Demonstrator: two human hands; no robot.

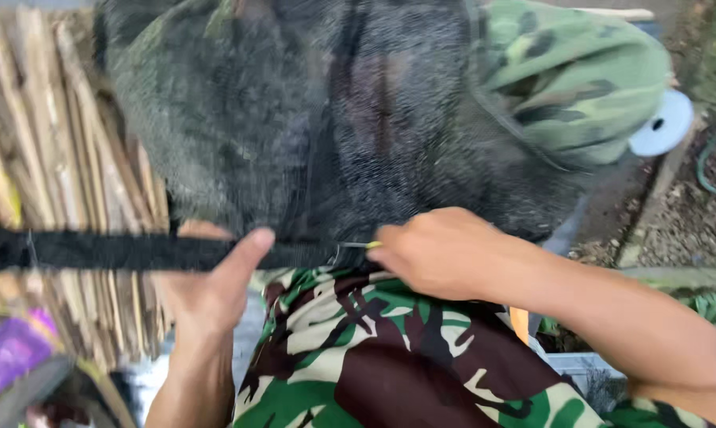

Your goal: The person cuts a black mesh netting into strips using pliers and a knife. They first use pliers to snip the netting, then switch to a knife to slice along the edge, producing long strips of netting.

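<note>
A sheet of black fine mesh netting hangs across the upper view, with a folded black hem strip running left. My left hand pinches that hem, thumb on top. My right hand is closed on a thin needle-like tool with a yellow end, its tip at the hem. Both hands rest over my lap in camouflage trousers. Where the tool's tip sits in the net is too blurred to tell.
A stack of split bamboo slats lies at the left. Camouflage cloth shows behind the net at upper right, beside a white spool. Dirt ground with a green hose is at the right. Something purple sits at lower left.
</note>
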